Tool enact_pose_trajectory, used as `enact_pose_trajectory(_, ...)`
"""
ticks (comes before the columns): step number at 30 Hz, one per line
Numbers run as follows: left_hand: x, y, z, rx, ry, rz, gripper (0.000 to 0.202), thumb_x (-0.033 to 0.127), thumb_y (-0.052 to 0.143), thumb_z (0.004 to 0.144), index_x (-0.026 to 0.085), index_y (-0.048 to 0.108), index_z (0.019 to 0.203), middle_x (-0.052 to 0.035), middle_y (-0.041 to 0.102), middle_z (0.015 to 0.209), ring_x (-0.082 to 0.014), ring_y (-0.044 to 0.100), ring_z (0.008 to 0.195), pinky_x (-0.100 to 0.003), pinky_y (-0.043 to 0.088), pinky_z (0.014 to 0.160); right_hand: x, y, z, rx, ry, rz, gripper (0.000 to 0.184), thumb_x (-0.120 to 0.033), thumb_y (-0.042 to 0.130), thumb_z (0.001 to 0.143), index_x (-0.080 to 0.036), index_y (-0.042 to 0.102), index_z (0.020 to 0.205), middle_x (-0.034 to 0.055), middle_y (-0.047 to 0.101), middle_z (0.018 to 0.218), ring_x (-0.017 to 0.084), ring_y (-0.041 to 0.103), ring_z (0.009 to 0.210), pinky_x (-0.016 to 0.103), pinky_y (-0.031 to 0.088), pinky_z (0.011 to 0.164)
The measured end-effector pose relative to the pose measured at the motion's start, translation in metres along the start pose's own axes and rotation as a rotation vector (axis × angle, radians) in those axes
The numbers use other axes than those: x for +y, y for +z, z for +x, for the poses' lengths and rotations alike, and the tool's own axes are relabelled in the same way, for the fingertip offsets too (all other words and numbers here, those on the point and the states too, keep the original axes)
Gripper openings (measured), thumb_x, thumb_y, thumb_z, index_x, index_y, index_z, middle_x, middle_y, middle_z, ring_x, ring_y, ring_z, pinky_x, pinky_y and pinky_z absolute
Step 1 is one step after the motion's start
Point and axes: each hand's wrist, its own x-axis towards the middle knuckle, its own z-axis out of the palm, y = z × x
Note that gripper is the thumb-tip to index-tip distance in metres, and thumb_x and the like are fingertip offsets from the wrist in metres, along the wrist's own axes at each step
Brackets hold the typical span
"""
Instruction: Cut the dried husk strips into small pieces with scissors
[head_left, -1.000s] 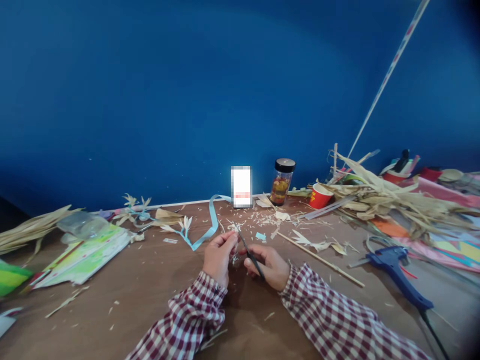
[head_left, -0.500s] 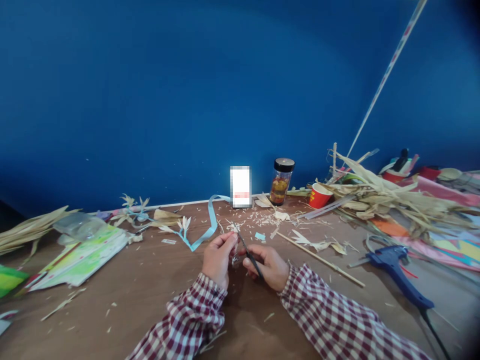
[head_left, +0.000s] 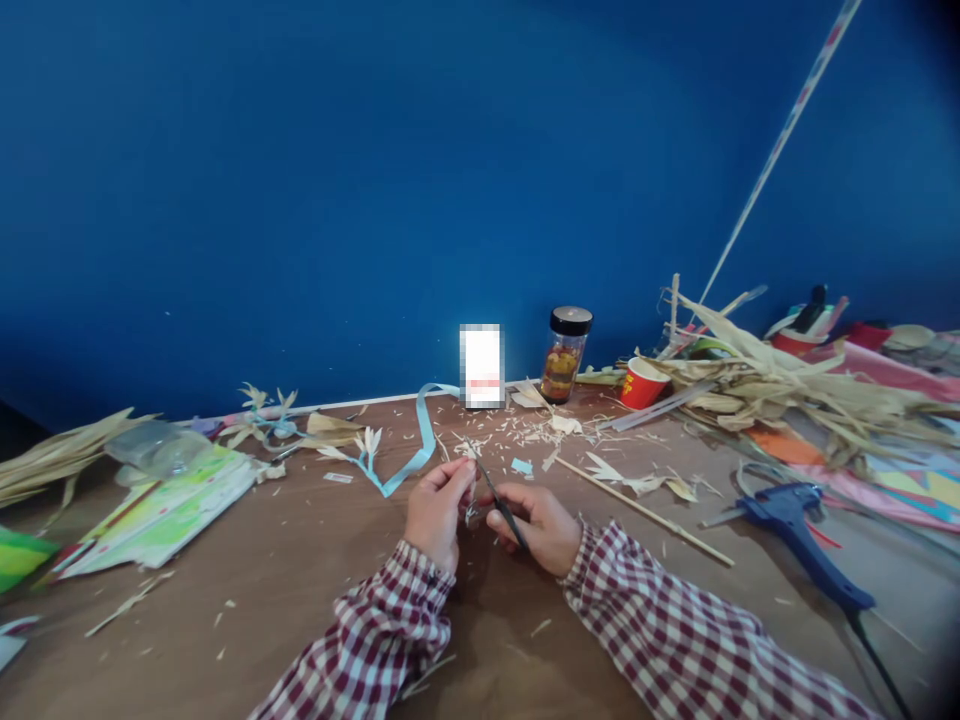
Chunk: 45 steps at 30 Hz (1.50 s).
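My left hand is closed in a pinch, with a small pale piece of corn husk at its fingertips. My right hand grips dark scissors, whose narrow blades point up and left toward the pinched piece. The blade tips are close to the left fingertips; whether they touch the piece I cannot tell. Beyond the hands lie many pale clippings and a light-blue scrap. Left of my left hand, a light-blue ribbon runs to a stem with white husk petals.
A lidded jar and a red paper cup stand near the blue wall. To the right are a blue glue gun, a thin stick and a heap of dry husks. A painted sheet lies left.
The view has shifted slightly. Both hands stay almost in place, the scissors still beside the left fingertips.
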Motion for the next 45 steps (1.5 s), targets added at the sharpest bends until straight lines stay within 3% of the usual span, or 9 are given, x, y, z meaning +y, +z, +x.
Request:
enact_pose_trajectory(18,0.0035,0.0029,-0.0029,0.015,-0.038,-0.027,0.015,0.019,0.067,0.060,0.012,0.062,0.072,0.0016,0.057,0.054,-0.0052,0.049,0.046,-0.015,0.038,0.044,-0.0006,0.0012,0.0000,0.006,-0.012,-0.001,0.023,-0.033,0.053,0.079,-0.018,0.057,0.095,-0.0050,0.048,0.055,0.008,0.045,0.046,0.019,0.037,0.044)
enact_pose_trajectory(39,0.0028,0.0019,-0.0013,0.054,-0.098,-0.041,0.014,0.015,0.066,0.064,0.011,0.062,0.077,-0.0008,0.060,0.059,-0.0058,0.053,0.049,-0.015,0.044,0.047,-0.0030,0.0048,-0.0012,0.090,-0.032,-0.107,0.021,-0.038,0.052,0.078,-0.019,0.058,0.083,-0.0062,0.045,0.052,0.007,0.043,0.044,0.017,0.032,0.040)
enact_pose_trajectory(45,0.0033,0.0009,-0.0007,0.073,-0.090,-0.033,0.015,0.014,0.067,0.064,0.012,0.062,0.078,-0.0006,0.061,0.061,-0.0052,0.053,0.049,-0.014,0.044,0.047,-0.0027,0.0057,-0.0001,0.093,0.010,0.006,0.021,-0.038,0.054,0.077,-0.019,0.058,0.085,-0.0060,0.047,0.051,0.008,0.044,0.043,0.018,0.036,0.040)
